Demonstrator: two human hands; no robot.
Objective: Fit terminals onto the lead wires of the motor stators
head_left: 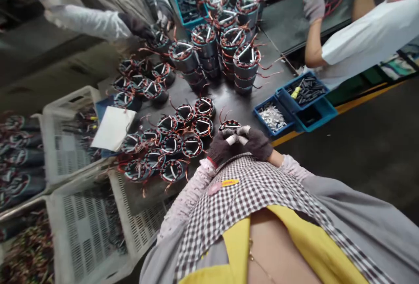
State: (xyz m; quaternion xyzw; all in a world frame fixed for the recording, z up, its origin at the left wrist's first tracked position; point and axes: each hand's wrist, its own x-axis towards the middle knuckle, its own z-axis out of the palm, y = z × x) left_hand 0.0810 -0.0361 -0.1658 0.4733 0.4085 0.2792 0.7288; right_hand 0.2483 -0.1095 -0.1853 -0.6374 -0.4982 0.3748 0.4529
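At the near table edge, in front of the checked apron, both my gloved hands meet beside a motor stator [230, 124] with copper windings and loose wires. My left hand [221, 147] wears a dark glove with pale fingertips, and its fingers are bent in at the stator's near side. My right hand [258, 142], gloved the same way, has its fingers curled with the tips close to those of the left. Whatever is pinched between them is too small to make out. The hands hide the stator's lower part.
Several stators [172, 143] stand to the left, with taller stacks [247, 67] behind. Blue bins [273, 116] of small white and black pieces sit at right. White crates [70, 144] and a paper sheet [114, 127] are at left. Co-workers' gloved hands [314, 6] work across the table.
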